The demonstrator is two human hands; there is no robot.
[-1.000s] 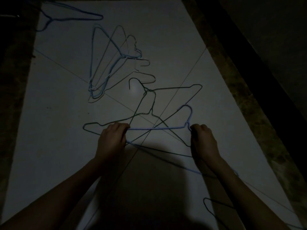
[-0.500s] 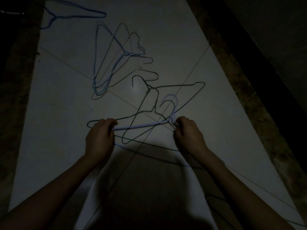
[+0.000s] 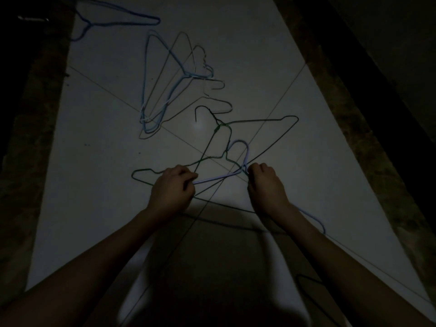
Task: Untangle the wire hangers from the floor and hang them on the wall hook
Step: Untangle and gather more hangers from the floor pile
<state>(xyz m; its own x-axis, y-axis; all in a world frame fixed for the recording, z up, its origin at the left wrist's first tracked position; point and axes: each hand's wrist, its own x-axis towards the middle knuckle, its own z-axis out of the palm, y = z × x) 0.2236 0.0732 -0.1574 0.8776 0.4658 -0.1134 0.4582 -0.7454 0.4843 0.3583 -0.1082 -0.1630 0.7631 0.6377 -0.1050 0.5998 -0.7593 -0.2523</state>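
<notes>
Both hands have drawn closer together over the past second, and the pale lilac hanger (image 3: 218,178) they share has swung so its hook now loops up just left of the right hand. On a dimly lit white tiled floor (image 3: 94,161), the left hand (image 3: 173,188) curls its fingers round one end of the lilac wire, while the right hand (image 3: 264,182) pinches it at the neck below the hook — a two-point hold that looks meant to steer the frame out through the wires crossing it. Those belong to the dark green hangers (image 3: 257,121), which lie flat on the tiles directly beneath and beyond the hands, their arms interlaced with each other and with the lilac one; a stretch of lilac wire also shows past the right wrist. Further toward the floor's far edge, a fanned cluster of pale blue and grey hangers (image 3: 165,90) lies waiting, well apart from the hands, and a single dark blue hanger (image 3: 122,22) sits near the far left corner. Another dark wire loop (image 3: 306,286) lies at the near right, partly in shadow. No wall hook is in view — judging by the floor, most of the sorting remains ahead.
</notes>
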